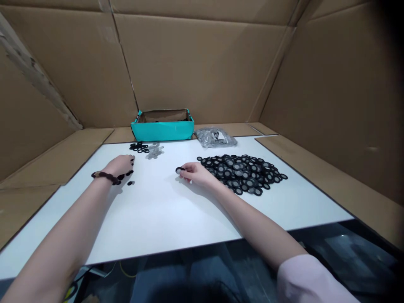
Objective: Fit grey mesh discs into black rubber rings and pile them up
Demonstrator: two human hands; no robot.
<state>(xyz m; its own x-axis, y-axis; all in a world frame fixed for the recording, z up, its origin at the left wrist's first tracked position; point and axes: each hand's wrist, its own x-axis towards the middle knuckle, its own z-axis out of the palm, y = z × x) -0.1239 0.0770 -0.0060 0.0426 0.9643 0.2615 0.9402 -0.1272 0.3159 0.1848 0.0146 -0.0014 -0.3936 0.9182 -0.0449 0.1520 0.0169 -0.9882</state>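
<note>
Between thumb and fingers, my right hand pinches a black ring with a pale grey disc in its middle, held just above the white table. To its right lies a large heap of similar black rings with grey centres. On the left side, my left hand is low over the table, back of the hand up; its fingers are mostly hidden. Small black pieces lie close beside it. Beyond that hand are a small pile of black rings and a small pile of grey discs.
A turquoise box with dark pieces inside stands at the back. Right of it lies a clear plastic bag of grey pieces. Cardboard walls enclose the white table at the back and both sides.
</note>
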